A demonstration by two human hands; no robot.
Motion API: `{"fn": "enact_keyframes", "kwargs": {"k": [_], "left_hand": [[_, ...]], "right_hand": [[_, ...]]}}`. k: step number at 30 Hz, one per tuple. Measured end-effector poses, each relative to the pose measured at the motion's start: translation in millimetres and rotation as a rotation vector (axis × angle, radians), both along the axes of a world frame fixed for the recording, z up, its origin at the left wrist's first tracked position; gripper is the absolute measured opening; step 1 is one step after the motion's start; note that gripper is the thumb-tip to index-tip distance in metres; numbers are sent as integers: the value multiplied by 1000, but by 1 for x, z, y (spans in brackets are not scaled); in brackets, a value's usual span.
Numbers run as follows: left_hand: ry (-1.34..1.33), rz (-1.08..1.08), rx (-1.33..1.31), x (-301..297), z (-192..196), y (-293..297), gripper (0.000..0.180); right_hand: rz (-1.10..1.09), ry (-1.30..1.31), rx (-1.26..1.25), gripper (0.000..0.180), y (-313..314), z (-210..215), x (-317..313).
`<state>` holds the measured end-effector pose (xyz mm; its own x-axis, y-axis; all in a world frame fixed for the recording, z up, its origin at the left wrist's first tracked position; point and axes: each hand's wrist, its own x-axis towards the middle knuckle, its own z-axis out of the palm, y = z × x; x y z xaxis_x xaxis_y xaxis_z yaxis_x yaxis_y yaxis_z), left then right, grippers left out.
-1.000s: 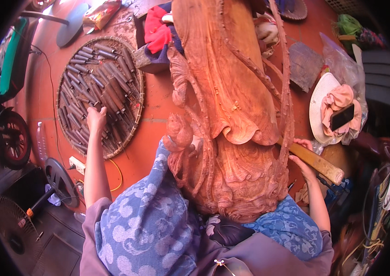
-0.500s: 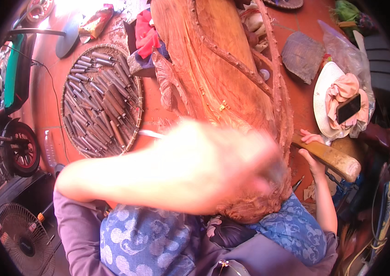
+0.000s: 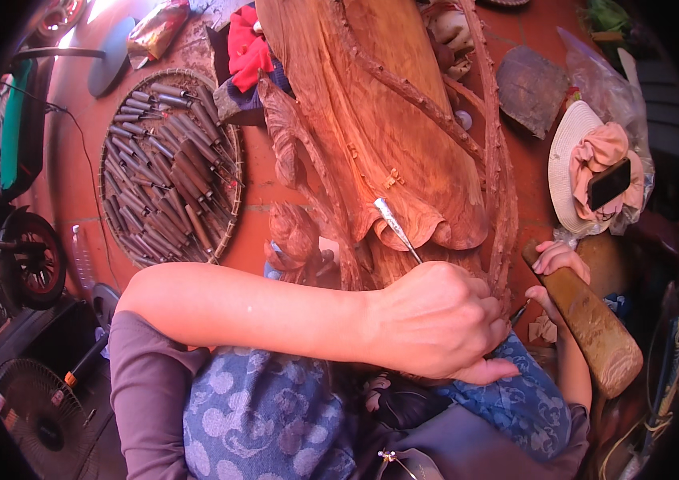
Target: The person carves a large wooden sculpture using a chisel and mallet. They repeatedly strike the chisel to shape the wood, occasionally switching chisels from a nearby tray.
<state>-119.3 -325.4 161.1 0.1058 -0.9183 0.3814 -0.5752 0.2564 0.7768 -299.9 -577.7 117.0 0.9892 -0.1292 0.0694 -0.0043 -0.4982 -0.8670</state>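
Note:
My left hand (image 3: pixel 443 320) is closed around a carving chisel (image 3: pixel 397 228); its handle is hidden in the fist. The metal shaft points away from me, its tip over the lower folds of a carved reddish-brown wooden sculpture (image 3: pixel 403 104). To the right, my right hand (image 3: pixel 563 262) grips the narrow end of a wooden mallet (image 3: pixel 591 328), whose broad end slants toward me. The mallet is apart from the chisel. A few yellowish wood chips (image 3: pixel 393 178) lie on the carving. My left forearm crosses in front of the sculpture's near part and hides some of it.
A round woven tray (image 3: pixel 237 196) full of chisels lies on the tiled floor at left. A fan (image 3: pixel 47 424) and a wheel (image 3: pixel 35 254) stand further left. At right are a wooden block (image 3: pixel 533 92), a hat (image 3: pixel 567 168) and a phone (image 3: pixel 610 186).
My left hand, blurred earlier, is now sharp and lower, with the chisel's shaft showing toward the carving. The mallet's broad end has swung down toward me in my right hand.

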Motion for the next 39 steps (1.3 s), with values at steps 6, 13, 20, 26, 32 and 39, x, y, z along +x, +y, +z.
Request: {"fn": "enact_keyframes", "kwargs": {"k": [6,13,20,26,32,39], "left_hand": [[-14,-61,146,0,-3,2,48],[40,-31,174,10,2,-3,46],[63,6,206,10,7,-6,48],[9,25,199,11,-2,-5,49],[38,33,190,13,1,-7,50],[18,25,180,14,-2,-5,50]], "right_hand": [[37,-60,-25,53,5,4,7],[19,-146,-119,49,16,20,16],[91,-171,-279,49,27,39,24],[143,-320,-412,48,28,35,24],[168,-388,-570,47,18,36,24],[210,-371,-591,51,14,32,30]]}}
